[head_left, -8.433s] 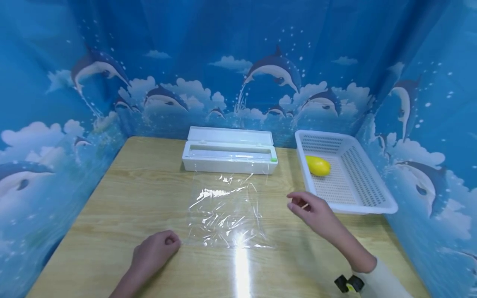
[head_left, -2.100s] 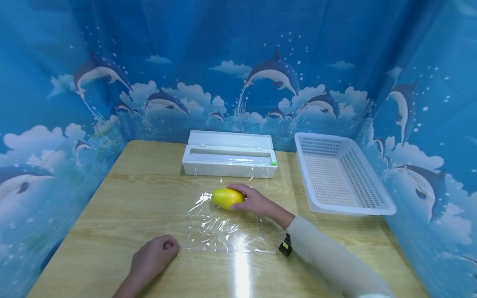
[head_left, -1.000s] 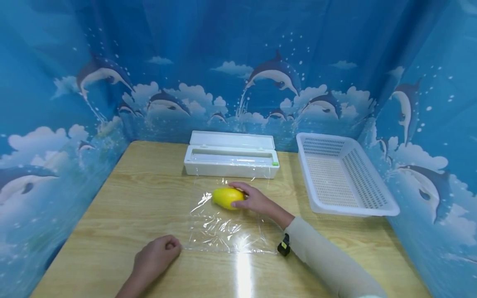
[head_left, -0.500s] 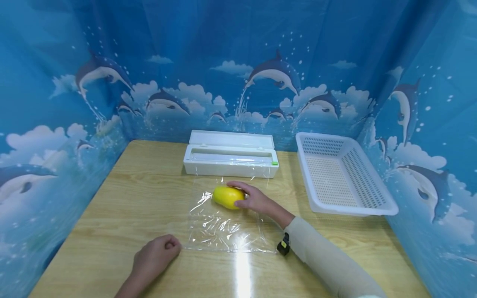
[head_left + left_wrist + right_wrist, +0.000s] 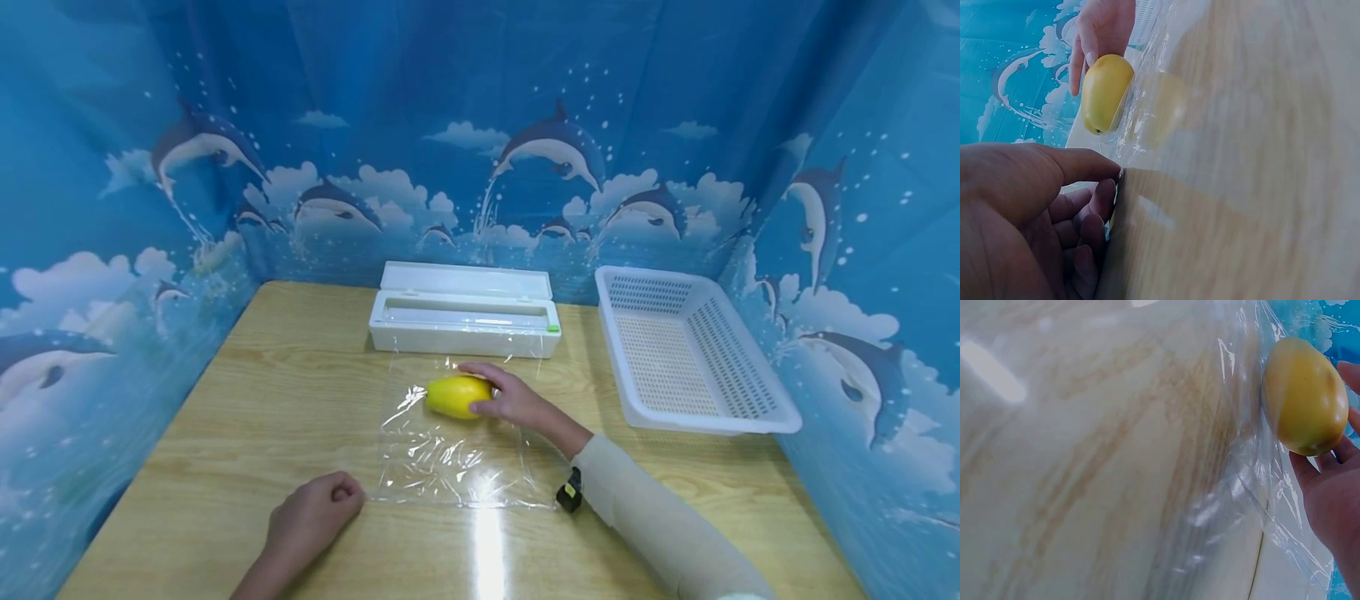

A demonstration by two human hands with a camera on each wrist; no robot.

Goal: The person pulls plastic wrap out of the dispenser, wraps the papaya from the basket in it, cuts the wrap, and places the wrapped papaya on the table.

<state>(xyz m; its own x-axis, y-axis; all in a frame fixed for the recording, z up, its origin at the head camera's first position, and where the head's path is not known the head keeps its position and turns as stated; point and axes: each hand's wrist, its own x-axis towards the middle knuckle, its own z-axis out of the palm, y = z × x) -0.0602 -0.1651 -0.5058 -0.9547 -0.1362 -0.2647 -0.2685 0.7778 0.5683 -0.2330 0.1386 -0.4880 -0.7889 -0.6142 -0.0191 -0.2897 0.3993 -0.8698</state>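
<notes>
A sheet of clear plastic wrap (image 5: 442,467) lies on the table and runs back to a white wrap dispenser (image 5: 465,340) with its lid up. On the wrap sits a smooth yellow oval fruit (image 5: 456,397), perhaps a mango or papaya; its exact kind is unclear. My right hand (image 5: 513,400) holds the fruit from the right end, thumb on the near side and fingers on the far side. At the wrap's near left corner, my left hand (image 5: 311,515) pinches the film's edge between thumb and finger. In the left wrist view, the thumb tip meets that edge.
To the right stands a white perforated plastic basket (image 5: 678,358) with nothing in it. The wooden table (image 5: 247,400) is walled by blue dolphin-print curtains (image 5: 450,83) at the back and sides. A green cutter slide (image 5: 552,329) sits at the dispenser's right end.
Since the oldest frame, the right hand has taken the fruit from the basket and brought it left onto the wrap. Over the last second the fruit has shifted only slightly. The left hand stays put.
</notes>
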